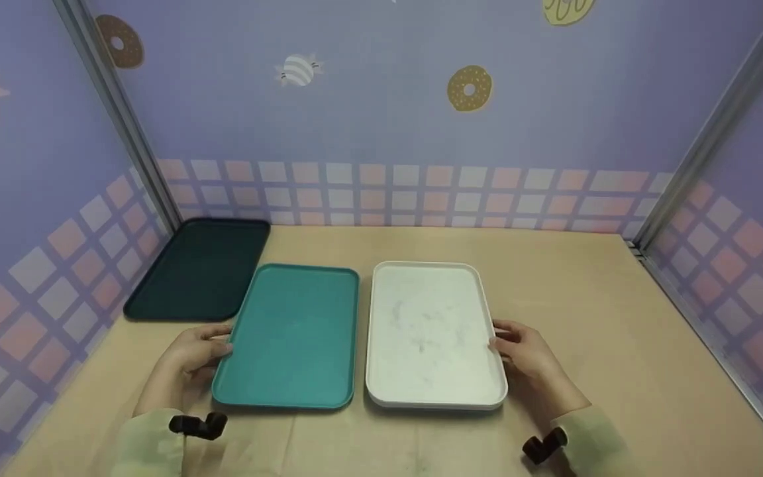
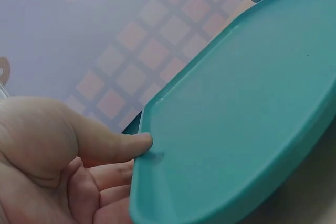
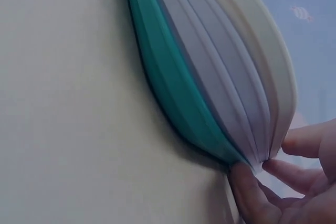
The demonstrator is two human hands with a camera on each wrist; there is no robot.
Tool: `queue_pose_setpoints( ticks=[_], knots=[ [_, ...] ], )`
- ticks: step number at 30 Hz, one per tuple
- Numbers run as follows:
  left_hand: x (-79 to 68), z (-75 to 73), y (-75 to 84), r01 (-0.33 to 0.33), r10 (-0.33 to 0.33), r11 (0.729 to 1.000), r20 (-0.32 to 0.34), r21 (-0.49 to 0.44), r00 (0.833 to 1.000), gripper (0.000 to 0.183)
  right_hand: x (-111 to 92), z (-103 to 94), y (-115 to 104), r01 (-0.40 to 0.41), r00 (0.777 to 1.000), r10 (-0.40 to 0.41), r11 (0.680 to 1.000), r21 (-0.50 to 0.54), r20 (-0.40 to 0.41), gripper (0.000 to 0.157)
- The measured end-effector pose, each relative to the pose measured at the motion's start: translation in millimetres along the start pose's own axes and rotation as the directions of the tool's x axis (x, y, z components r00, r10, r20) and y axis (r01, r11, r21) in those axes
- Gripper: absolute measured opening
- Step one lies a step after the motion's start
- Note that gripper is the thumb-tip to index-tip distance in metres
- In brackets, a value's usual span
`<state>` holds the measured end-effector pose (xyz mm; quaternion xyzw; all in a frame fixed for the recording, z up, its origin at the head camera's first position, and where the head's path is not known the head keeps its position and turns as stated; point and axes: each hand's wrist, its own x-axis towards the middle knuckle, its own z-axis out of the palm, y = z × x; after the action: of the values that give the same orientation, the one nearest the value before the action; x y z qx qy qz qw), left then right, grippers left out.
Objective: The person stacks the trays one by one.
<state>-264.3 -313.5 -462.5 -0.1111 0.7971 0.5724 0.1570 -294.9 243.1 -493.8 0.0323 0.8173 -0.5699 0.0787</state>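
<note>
The table (image 1: 567, 298), covered in pale beige, carries everything. Right of its middle stands a stack of rectangular trays with rounded corners (image 1: 431, 331), white and lightly marked on top; the right wrist view shows pale layers and, lowest, a turquoise layer (image 3: 163, 72). To its left, just apart, is a turquoise rectangular plastic-looking tray (image 1: 292, 338). A very dark rectangular tray (image 1: 203, 268) occupies the far left corner of the table.

The left hand (image 1: 196, 351) pinches the left long edge of the turquoise tray, the thumb over the rim and the fingers below. I cannot tell if this tray lies fully on the table. The right hand (image 1: 524, 351) grips the right side of the stack, the fingers spread across several rims.

In my judgement one tray is light, stiff and not easily broken, but its smooth face may be slippery; the raised rim is the best place to hold. The stack should be heavier, and its layers could slide, so it is safer to take it under the lowest rim, from both long sides.
</note>
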Motion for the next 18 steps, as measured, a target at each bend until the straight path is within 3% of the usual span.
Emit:
queue_pose_setpoints(
  ticks=[3,7,10,14,16,18],
  knots=[
    [-0.9,-0.1,-2.3,-0.004,0.003,0.999,-0.009,-0.041,1.0,0.062,-4,3.0,-8,0.06,0.997,-0.066,0.988,-0.143,-0.037,0.057],
    [-1.2,0.4,-4.9,-0.005,0.004,0.998,-0.011,-0.07,1.0,0.064,-11,10.6,-23,0.158,0.978,-0.193,0.934,-0.321,-0.082,0.062],
    [-0.9,0.1,-6.6,-0.015,0.014,0.996,-0.004,-0.087,1.0,0.066,-14,21.8,-36,0.232,0.956,-0.28,0.905,-0.356,-0.088,0.062],
    [-0.7,-0.9,-8.3,-0.029,0.029,0.992,0.002,-0.119,1.0,0.065,-15,42.6,-54,0.292,0.944,-0.323,0.912,-0.287,-0.067,0.059],
    [-0.3,-1.7,-9.3,-0.039,0.04,0.991,0.009,-0.126,0.999,0.065,-14,54.1,-62,0.288,0.953,-0.3,0.941,-0.177,-0.041,0.056],
    [0.1,-2.2,-9.8,-0.043,0.045,0.99,0.015,-0.137,0.999,0.065,-12,65.8,-70,0.244,0.97,-0.244,0.97,0.01,0.011,0.053]
  ],
)
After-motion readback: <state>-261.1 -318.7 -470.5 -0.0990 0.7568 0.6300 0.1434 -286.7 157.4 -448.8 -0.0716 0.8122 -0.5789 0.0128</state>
